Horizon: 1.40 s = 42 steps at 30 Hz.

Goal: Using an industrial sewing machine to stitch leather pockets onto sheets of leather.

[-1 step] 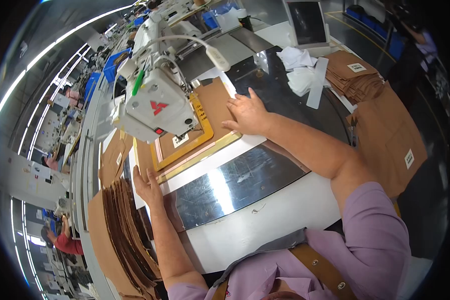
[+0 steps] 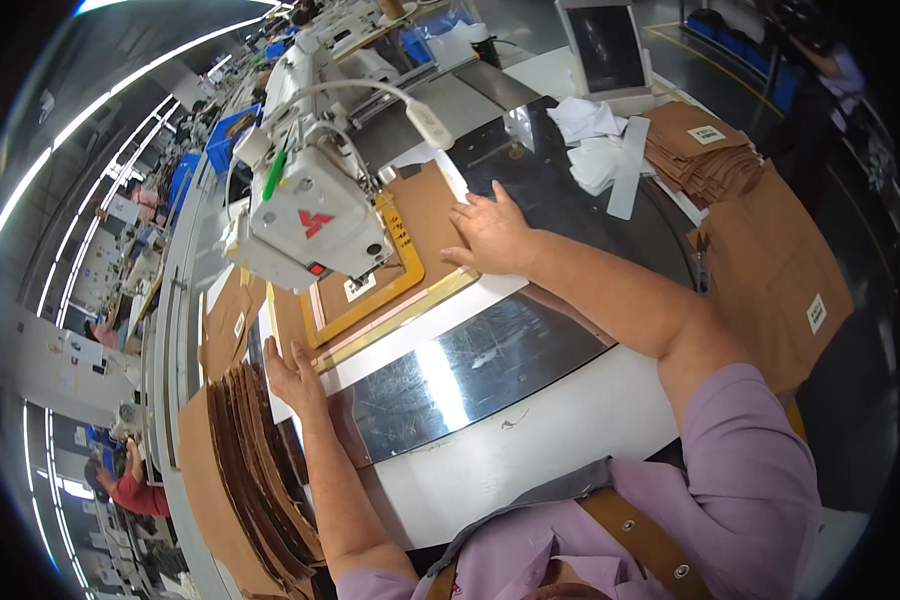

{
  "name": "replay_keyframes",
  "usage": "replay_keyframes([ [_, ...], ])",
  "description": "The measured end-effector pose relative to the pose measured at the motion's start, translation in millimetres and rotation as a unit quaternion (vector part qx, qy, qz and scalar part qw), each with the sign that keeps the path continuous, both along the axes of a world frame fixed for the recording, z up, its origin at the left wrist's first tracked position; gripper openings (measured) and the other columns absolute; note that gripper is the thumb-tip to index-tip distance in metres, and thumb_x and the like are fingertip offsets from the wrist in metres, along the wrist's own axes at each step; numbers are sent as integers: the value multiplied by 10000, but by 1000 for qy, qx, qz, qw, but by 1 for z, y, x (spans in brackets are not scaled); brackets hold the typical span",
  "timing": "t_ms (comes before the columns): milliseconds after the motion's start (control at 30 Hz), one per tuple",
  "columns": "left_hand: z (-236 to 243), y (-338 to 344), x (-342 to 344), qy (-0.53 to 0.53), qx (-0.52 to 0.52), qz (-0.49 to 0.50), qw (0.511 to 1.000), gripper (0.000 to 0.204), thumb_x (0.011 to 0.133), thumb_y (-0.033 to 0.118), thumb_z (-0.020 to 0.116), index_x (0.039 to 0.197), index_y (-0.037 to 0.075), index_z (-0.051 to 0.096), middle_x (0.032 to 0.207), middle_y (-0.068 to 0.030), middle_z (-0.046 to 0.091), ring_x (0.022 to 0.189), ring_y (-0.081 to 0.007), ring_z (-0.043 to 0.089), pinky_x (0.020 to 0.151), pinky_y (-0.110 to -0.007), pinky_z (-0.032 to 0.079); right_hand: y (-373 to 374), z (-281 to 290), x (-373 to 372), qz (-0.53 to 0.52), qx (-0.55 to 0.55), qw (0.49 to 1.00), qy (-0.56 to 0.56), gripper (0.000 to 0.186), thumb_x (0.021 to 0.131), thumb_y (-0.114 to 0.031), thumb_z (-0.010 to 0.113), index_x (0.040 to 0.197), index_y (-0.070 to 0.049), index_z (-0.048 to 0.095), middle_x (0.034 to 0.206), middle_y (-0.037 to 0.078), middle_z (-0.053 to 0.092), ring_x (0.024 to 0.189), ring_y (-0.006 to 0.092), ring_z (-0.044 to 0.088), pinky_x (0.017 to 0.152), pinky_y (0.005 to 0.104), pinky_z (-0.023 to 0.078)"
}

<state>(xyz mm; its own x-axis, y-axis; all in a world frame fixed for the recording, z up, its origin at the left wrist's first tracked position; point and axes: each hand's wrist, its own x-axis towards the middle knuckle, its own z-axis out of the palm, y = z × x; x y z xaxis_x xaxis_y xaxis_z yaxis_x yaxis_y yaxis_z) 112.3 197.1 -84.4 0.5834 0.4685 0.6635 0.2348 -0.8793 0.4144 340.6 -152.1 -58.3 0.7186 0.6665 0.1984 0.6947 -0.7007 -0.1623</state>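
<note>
My left hand (image 2: 295, 372) lies with fingers apart at the left end of a white and brown flat template (image 2: 430, 215), which carries a yellow frame (image 2: 408, 255) and pink and yellow strips. My right hand (image 2: 488, 232) rests on the template's right part, fingers spread, near its white edge. The sewing machine head (image 2: 305, 225) stands over the template, with a green piece on it and a lamp (image 2: 425, 120) on a bent arm; it hides the needle area. A polished metal plate (image 2: 480, 355) lies in front of the template.
Stacked brown pieces (image 2: 210, 460) lie at left, more brown pieces (image 2: 770, 270) at right, with scissors (image 2: 702, 270). Behind are white scraps (image 2: 595, 165), a dark screen (image 2: 602, 45) and blue bins (image 2: 220, 145). Co-workers (image 2: 140, 490) are at the left edge and far right.
The view has shifted very slightly. Both hands stay in nearly the same places on the template, with no clear change in what they touch.
</note>
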Motion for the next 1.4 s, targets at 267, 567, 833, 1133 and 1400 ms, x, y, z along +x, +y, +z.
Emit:
replay_keyframes([
  [267, 3, -11, 19, 191, 66, 78, 976, 718, 1034, 589, 397, 1551, 91, 415, 1663, -128, 294, 1564, -325, 177, 1205, -611, 119, -31, 20, 13, -58, -42, 997, 15, 704, 959, -592, 538, 1379, -29, 594, 1423, 115, 590, 1415, 264, 450, 1216, 599, 217],
  [567, 15, -79, 64, 316, 48, -32, 947, 720, 989, 644, 443, 1547, 190, 463, 1702, -52, 225, 1588, -292, 76, 1221, -629, -1, -82, -10, 44, -120, -6, 993, -20, 489, 984, -443, 550, 1306, -93, 659, 1371, 62, 638, 1366, 252, 510, 1174, 653, 246],
  [833, 12, -102, 91, 325, -46, -27, 944, 501, 1020, 489, 461, 1412, 225, 629, 1596, 75, 446, 1526, -221, 313, 1207, -632, -7, -90, -28, 47, -127, 71, 989, -32, 404, 1042, -341, 471, 1337, -115, 631, 1442, 9, 591, 1412, 248, 452, 1161, 676, 227],
  [1133, 36, -119, 62, 322, 108, -4, 941, 352, 1014, 410, 556, 1097, 154, 783, 1051, -55, 771, 1040, -235, 704, 1176, -510, 211, -100, -9, 33, -110, 44, 993, -23, 385, 1053, -323, 464, 1318, -112, 648, 1391, 45, 628, 1381, 271, 483, 1158, 686, 219],
  [1400, 84, -220, 1, 118, 355, -181, 910, 274, 933, 206, 696, 723, 85, 568, 724, -73, 650, 732, -269, 655, 950, -453, 418, -197, 46, 34, -143, 107, 984, -20, 377, 1039, -363, 488, 1107, -100, 748, 1110, 163, 739, 1108, 333, 688, 999, 542, 447],
])
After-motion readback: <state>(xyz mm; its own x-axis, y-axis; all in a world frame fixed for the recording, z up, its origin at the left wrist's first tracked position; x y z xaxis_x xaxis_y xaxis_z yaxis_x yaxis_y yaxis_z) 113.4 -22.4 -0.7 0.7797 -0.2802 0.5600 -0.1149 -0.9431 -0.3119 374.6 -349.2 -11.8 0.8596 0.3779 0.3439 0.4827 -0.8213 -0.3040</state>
